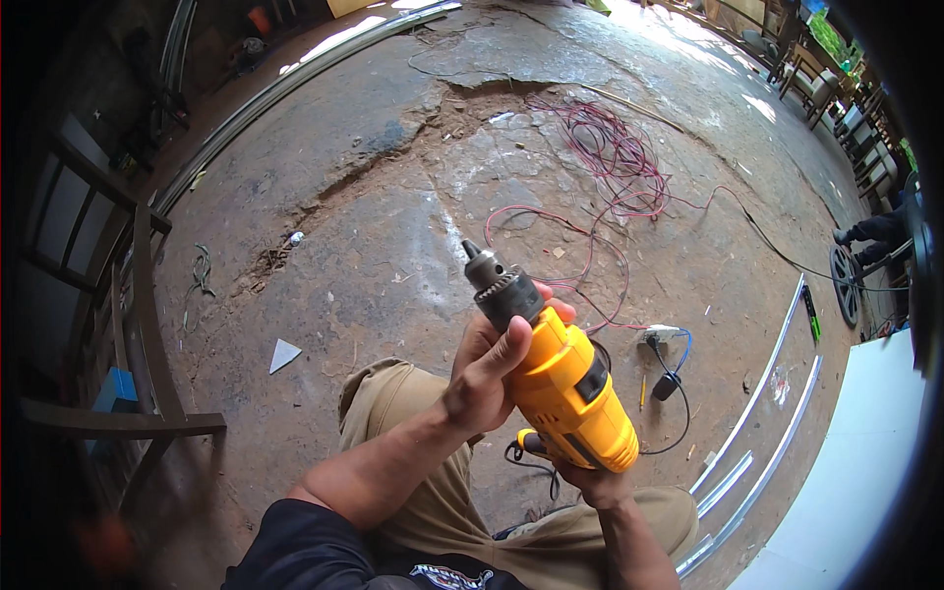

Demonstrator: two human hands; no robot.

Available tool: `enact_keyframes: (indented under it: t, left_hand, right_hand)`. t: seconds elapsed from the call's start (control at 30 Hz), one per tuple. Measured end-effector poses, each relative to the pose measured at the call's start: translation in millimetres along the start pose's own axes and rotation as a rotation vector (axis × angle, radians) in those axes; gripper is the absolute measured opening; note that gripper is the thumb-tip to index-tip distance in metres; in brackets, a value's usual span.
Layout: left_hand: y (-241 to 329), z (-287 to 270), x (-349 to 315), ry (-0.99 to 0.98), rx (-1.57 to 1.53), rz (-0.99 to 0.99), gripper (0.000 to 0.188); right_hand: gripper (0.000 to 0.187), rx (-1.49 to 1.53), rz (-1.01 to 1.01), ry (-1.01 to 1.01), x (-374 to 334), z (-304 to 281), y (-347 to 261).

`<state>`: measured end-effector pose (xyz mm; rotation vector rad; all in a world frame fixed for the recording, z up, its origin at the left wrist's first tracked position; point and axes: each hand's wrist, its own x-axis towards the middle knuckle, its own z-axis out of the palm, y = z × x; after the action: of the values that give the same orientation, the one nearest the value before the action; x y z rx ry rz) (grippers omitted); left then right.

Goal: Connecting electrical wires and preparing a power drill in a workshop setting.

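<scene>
A yellow corded power drill (575, 403) is held up over my lap, its metal chuck (492, 280) pointing away from me and slightly left. The chuck's jaws stick out at the front, and I see no long bit in them. My left hand (489, 369) wraps round the front of the body, just behind the chuck, with the thumb on top. My right hand (593, 484) is closed under the rear of the drill; its fingers are mostly hidden by the body. A black cord (536, 464) hangs below the handle.
A white socket block (664, 334) with a black plug (667, 385) lies at right, near a pencil (642, 392). Red wire (615, 157) lies tangled beyond. Metal strips (757, 403), a green-black marker-like tool (811, 313), a white panel (846, 462) and a wooden frame (147, 315) flank me.
</scene>
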<state>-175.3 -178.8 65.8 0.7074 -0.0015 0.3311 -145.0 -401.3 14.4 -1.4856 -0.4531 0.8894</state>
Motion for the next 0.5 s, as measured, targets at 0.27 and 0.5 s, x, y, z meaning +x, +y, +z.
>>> enact_keyframes:
  t: [0.27, 0.5]
  left_hand:
    - [3, 13, 2, -0.089, -0.065, 0.008, 0.058]
    - [11, 15, -1, -0.065, -0.074, 0.108, 0.052]
  right_hand:
    - [0.065, -0.012, 0.016, -0.210, 5, -45, 48]
    - [0.064, -0.631, -0.365, -0.075, 8, -29, 30]
